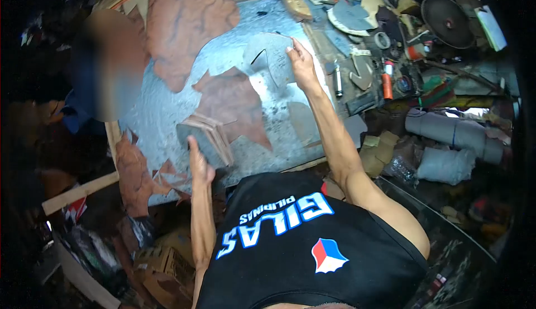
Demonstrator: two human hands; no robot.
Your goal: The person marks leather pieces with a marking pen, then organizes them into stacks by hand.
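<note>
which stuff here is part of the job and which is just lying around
Likely the job:
- stack of cut pieces in the left hand
- thin grey piece in the right hand
- brown sheet between them

Apparently lying about:
- orange tube
- round black mesh disc
- cardboard box

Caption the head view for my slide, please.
Left hand grips stacked flat pieces; right hand holds a thin grey sheet over the worktable.

My left hand (202, 168): fingers are hidden under the stack of sheets (210, 140). Blurred patch (109, 66), left: contents indistinct. Grey template (271, 55): marks too small to read. My black shirt (368, 259) is cut off below.
</note>
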